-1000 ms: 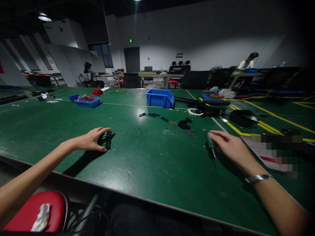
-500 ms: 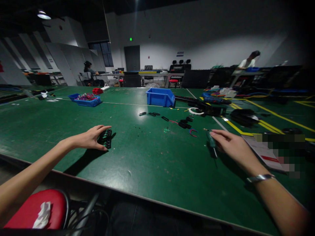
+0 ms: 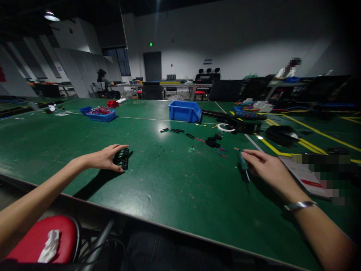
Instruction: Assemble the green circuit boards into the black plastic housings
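At the left of the green table, my left hand (image 3: 107,158) spans a row of small black parts (image 3: 124,159), thumb at the near end and forefinger at the far end. Its other fingers are partly hidden behind the palm. On the right, my right hand (image 3: 263,165) pinches a small screwdriver (image 3: 243,162) with a dark green handle, its metal shaft slanting down toward me. Beyond it lie a short red-and-blue wire (image 3: 222,152), several black pieces (image 3: 213,141) and some tiny green bits (image 3: 192,149).
A blue bin (image 3: 184,111) stands mid-table, and a blue tray (image 3: 102,117) of small coloured parts sits farther left. A power drill (image 3: 248,114) and white ring (image 3: 225,128) lie to the right. Papers (image 3: 304,177) rest beside my right wrist. A red stool (image 3: 66,241) is below the edge.
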Tool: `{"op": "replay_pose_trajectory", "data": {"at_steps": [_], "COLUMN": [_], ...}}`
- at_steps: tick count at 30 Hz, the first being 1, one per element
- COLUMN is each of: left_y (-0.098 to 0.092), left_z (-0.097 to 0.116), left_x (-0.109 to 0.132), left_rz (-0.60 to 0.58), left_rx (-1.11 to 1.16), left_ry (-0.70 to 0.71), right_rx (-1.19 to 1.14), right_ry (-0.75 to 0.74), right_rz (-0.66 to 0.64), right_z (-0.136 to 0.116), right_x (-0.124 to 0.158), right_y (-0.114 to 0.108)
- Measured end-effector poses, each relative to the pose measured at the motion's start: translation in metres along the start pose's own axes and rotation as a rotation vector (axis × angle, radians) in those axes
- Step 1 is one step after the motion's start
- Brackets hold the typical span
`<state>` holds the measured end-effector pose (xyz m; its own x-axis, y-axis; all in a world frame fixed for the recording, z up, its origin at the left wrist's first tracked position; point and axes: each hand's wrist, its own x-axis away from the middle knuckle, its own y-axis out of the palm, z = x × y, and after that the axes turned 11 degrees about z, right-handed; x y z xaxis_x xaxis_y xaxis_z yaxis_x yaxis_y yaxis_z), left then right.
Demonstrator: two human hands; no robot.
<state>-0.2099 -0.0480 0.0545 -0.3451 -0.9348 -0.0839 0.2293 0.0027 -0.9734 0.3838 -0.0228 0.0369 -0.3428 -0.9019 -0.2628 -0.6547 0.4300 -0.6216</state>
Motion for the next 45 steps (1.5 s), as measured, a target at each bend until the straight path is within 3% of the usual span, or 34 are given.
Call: {"op": "replay_pose_trajectory", "data": {"at_steps": [45], "left_y": [-0.005], "left_z": [0.0018], "left_x": [0.0019], "left_rz": [-0.018], "left_rx": [-0.016], "left_ry": [-0.001], "right_rx": [0.035], "right_ry": [-0.013], "right_rz": [-0.009], "right_z": [0.0069], "right_x": [-0.0029], "right_y": [0.001]}}
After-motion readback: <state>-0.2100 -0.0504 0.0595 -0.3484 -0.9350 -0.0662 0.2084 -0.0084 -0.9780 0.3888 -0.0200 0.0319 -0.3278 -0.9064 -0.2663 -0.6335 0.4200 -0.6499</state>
